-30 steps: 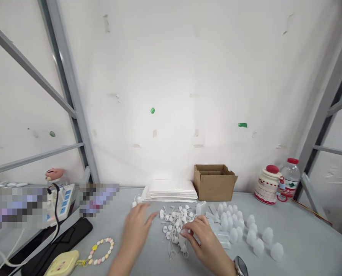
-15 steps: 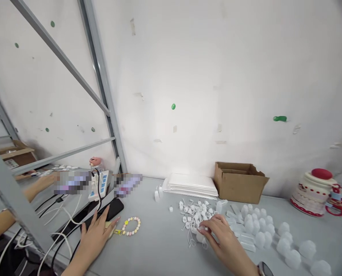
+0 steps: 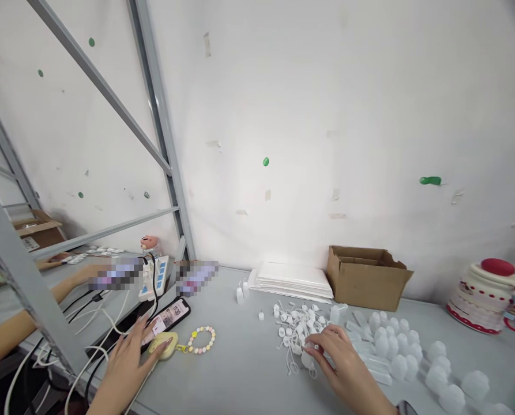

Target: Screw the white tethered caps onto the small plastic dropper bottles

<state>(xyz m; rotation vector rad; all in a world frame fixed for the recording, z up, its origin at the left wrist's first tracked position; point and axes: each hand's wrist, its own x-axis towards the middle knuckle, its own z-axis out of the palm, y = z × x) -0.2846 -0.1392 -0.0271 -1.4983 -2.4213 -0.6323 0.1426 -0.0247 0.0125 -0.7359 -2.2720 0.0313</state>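
My left hand [image 3: 125,357] rests with its fingers spread at the lower edge of a phone [image 3: 170,316], whose screen is lit. Its thumb and a finger lie by a pale yellow rounded case [image 3: 164,346] with a beaded loop [image 3: 202,340] attached. My right hand [image 3: 341,363] is pinched at the near edge of a pile of small white caps with thin stems [image 3: 298,324]. What sits between its fingertips is whitish and too small to make out. A round whitish piece [image 3: 308,360] lies just below those fingertips.
Translucent rounded pieces [image 3: 398,366] and clear flat strips [image 3: 376,369] lie to the right. Behind stand white flat sheets [image 3: 294,279], a cardboard box [image 3: 365,282] and a red-lidded jar [image 3: 480,300]. Cables, a power strip [image 3: 153,279] and a metal frame [image 3: 166,138] border the left; another person's arms reach there.
The phone screen has gone from dark to lit. My left hand has shifted back off the phone. My right hand stays pinched at the pile, and the view has turned slightly left.
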